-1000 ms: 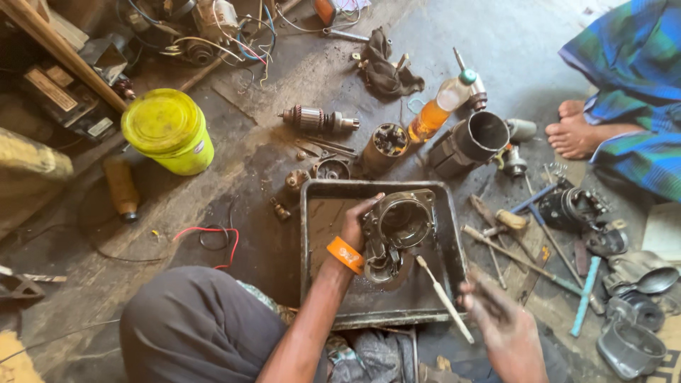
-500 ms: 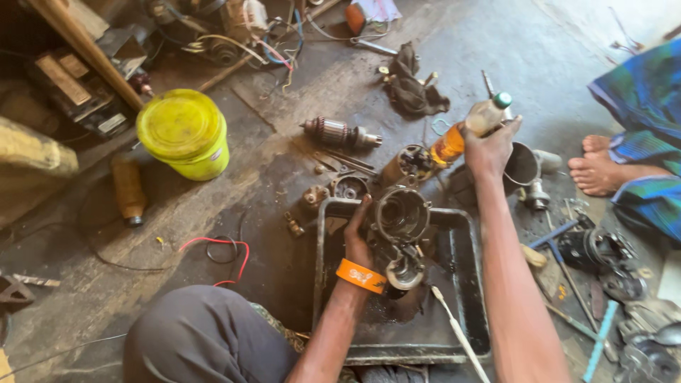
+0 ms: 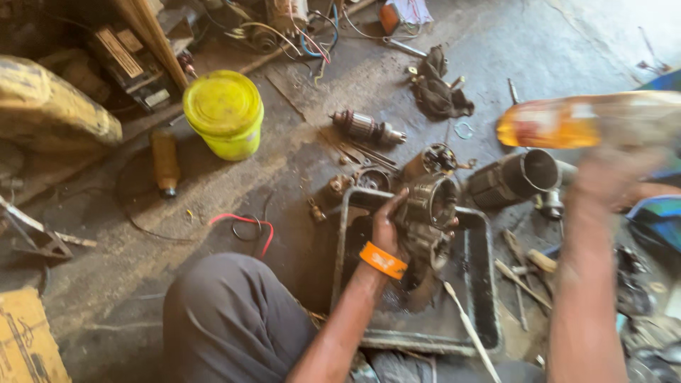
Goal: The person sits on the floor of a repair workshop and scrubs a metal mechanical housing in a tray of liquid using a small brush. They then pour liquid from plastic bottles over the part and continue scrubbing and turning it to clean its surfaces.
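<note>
My left hand (image 3: 389, 225) grips the greasy motor housing (image 3: 425, 213) over the metal tray (image 3: 477, 284)'s far edge; it looks heavy, rigid, slippery, best held by its rim. My right hand (image 3: 610, 174) clasps 1 light orange bottle (image 3: 567, 122).

Yellow lidded bucket (image 3: 224, 113) sits left of my knee, armature (image 3: 367, 128) beyond, black rag (image 3: 440, 92) (crumpled), red wire (image 3: 250, 225) nearby.
</note>
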Demonstrator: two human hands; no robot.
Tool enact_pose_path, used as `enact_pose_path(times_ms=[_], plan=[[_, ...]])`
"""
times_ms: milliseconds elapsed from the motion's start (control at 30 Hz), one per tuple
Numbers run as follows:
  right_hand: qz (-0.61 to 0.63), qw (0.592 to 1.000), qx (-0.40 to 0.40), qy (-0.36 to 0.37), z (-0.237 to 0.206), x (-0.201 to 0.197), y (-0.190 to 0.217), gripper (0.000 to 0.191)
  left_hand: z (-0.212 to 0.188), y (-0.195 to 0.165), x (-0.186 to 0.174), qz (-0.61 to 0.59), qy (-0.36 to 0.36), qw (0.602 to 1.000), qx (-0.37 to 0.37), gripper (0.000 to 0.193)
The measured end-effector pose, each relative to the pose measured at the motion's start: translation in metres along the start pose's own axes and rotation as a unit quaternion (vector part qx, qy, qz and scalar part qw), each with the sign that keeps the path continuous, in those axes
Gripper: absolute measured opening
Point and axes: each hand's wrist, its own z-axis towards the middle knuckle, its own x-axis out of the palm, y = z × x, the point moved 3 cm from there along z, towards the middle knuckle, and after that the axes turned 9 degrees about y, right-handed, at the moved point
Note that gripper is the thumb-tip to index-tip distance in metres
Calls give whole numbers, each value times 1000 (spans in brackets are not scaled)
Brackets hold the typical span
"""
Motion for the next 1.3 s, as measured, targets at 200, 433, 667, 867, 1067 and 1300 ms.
enact_pose_path(times_ms=[200, 433, 667, 867, 1067, 1300], plan=[[121, 963, 207, 123, -38, -104, 87, 49, -16, 2, 24, 54, -12, 998, 10, 50], [-226, 907, -32, 353, -140, -140, 192, 79, -67, 8, -9, 140, -117, 982, -52, 49], [-176, 873, 244, 383, -168, -134, 222, 88, -89, 39, -11, 131, -165, 962, -173, 55], [-320, 810, 125, 475, -140, -104, 235, 93, -79, 43, -2, 175, -134, 962, -159, 46], [-355, 784, 44, 506, -130, -81, 222, 88, -78, 39, 4, 214, -136, 959, -126, 41], [-361, 771, -20, 524, -127, -75, 214, 92, -82, 34, 20, 242, -198, 944, -107, 43]])
